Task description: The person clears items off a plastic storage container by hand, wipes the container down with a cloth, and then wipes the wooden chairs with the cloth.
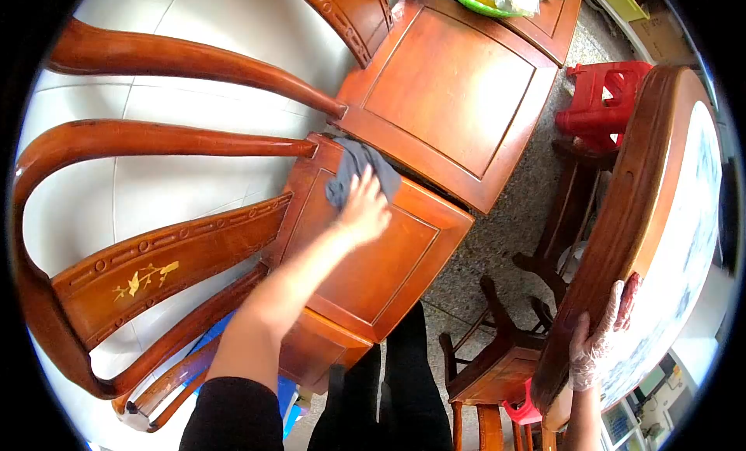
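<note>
My left hand [365,212] presses a dark grey cloth [367,167] against the back corner of a wooden chair seat [381,257]. Its fingers are bent over the cloth. To the left rises that chair's curved backrest [171,241], with a pale bird-and-branch inlay. My right hand [597,346] wears a clear plastic glove and rests on the edge of a round wooden table [649,187] with a white and blue top. The fingers of that hand lie stretched out, the thumb apart. Something reddish shows at its fingertips; I cannot make out what it is.
A second wooden seat [447,94] adjoins the first. Beyond it, a green basket [474,4] holds yellow items and a plastic bag. A red plastic stool [602,101] stands behind the table. Dark wooden stools [497,358] sit beneath the table, over speckled floor.
</note>
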